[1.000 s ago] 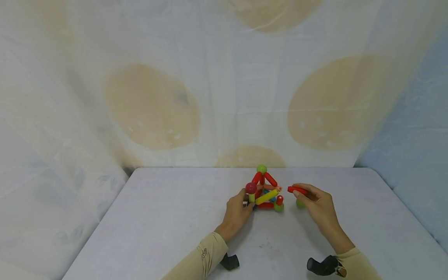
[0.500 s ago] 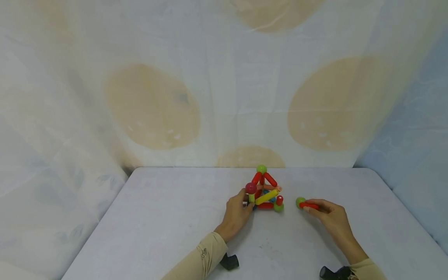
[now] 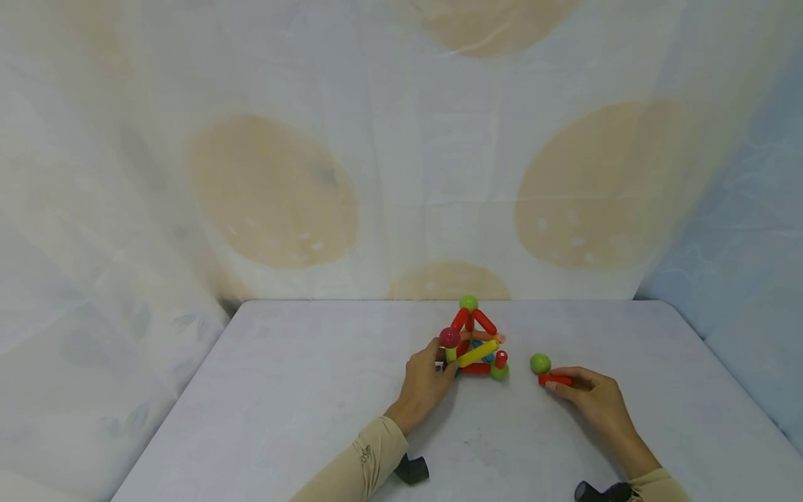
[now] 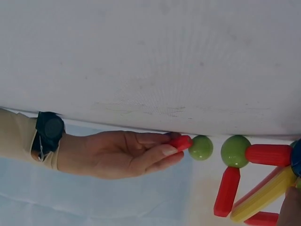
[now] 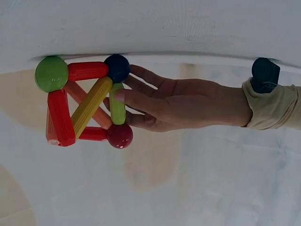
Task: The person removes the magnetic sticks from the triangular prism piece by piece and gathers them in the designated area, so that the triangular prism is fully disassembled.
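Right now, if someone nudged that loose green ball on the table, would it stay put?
Probably not. The green ball is round and smooth, so it would likely roll on the flat table. It looks small, probably light.

Soft, even light is filling all three views; shadows are showing faintly beneath the forearms. No glare. Backdrop lines are bowing toward the head view's edges. Focus is holding sharp.

I see a red stick (image 3: 555, 380) and a green ball (image 3: 540, 363) right of centre. The rod structure (image 3: 475, 341) mid-frame mixes red, yellow, orange and blue sticks with green and maroon balls. The table (image 3: 282, 390) is pale grey; the backdrop (image 3: 270, 188) is white with beige ovals. Both sleeves (image 3: 370, 453) are beige.
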